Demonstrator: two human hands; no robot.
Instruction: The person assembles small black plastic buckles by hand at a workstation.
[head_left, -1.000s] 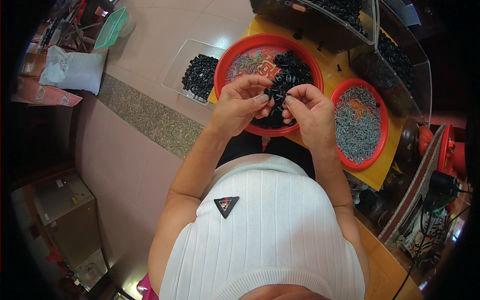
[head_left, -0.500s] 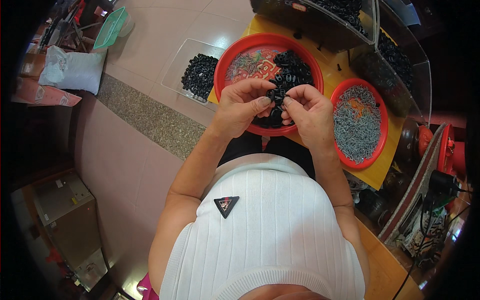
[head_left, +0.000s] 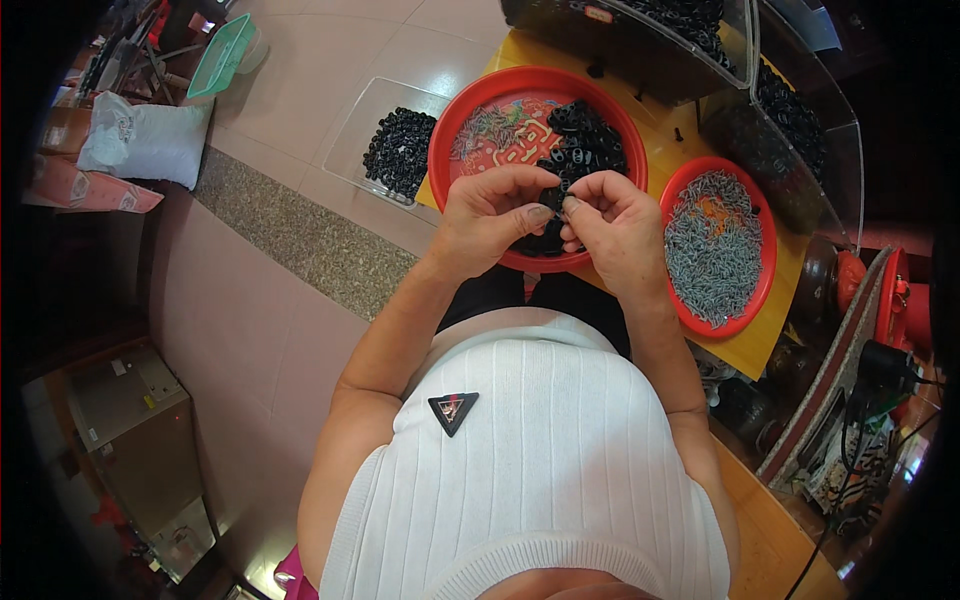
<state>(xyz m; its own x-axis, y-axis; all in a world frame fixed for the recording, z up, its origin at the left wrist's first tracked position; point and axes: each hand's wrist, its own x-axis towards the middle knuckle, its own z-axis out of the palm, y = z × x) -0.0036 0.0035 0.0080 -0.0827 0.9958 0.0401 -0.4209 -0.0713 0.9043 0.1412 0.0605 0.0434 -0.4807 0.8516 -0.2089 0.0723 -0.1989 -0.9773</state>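
Both hands meet over the near side of a round red tray [head_left: 447, 115]. My left hand [head_left: 490, 222] is closed, with a small black plastic part [head_left: 554, 198] between thumb and forefinger. My right hand [head_left: 620, 228] pinches close against that part; whatever sits in its fingertips is too small to make out. Beneath and beyond the fingers lies a heap of black plastic parts [head_left: 590, 140] on the tray's right side. Loose grey screws [head_left: 480, 130] are scattered at its left, over a printed bottom.
At right, a smaller red tray [head_left: 770, 270] holds many grey screws [head_left: 715, 250] on a yellow board [head_left: 672, 130]. Clear bins [head_left: 720, 85] of black parts stand behind. Left of the big tray is a clear box [head_left: 350, 130] of small black pieces. A white sack [head_left: 150, 140] lies farther left.
The fingertips have drawn closer together around the black part, and my left hand has shifted slightly right. Both trays stay where they were.
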